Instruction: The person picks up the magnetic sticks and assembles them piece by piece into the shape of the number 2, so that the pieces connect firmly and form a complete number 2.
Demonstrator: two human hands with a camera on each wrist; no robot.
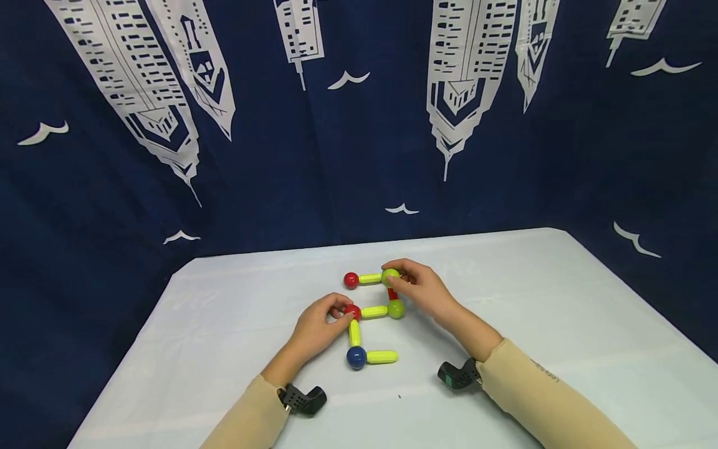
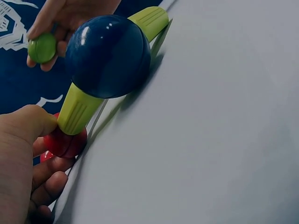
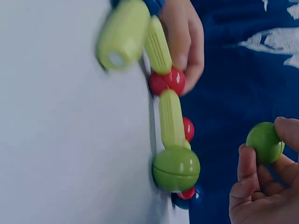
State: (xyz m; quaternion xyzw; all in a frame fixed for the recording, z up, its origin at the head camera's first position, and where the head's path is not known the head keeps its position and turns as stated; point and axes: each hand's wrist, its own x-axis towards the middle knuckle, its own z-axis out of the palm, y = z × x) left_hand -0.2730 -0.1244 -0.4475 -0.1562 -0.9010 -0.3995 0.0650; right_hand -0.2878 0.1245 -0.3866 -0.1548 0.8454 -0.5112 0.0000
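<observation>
A chain of balls and short rods lies on the white table. My left hand (image 1: 316, 324) pinches its middle red ball (image 1: 353, 312) between thumb and fingers. From that ball one yellow rod (image 1: 354, 333) runs to a blue ball (image 1: 356, 358), another (image 1: 374, 311) to a green ball (image 1: 396, 308). A red rod (image 1: 392, 294) leads on from there, towards a dark blue ball (image 3: 196, 195), mostly hidden. My right hand (image 1: 423, 287) holds a loose green ball (image 3: 265, 142) by its fingertips, apart from the chain in the right wrist view.
At the far end of the chain, a yellow rod (image 1: 370, 279) joins another red ball (image 1: 351, 280). A free-ended yellow rod (image 1: 382, 357) sticks out from the near blue ball. Behind the table (image 1: 224, 374) hangs a navy cloth (image 1: 359, 156) with white buildings.
</observation>
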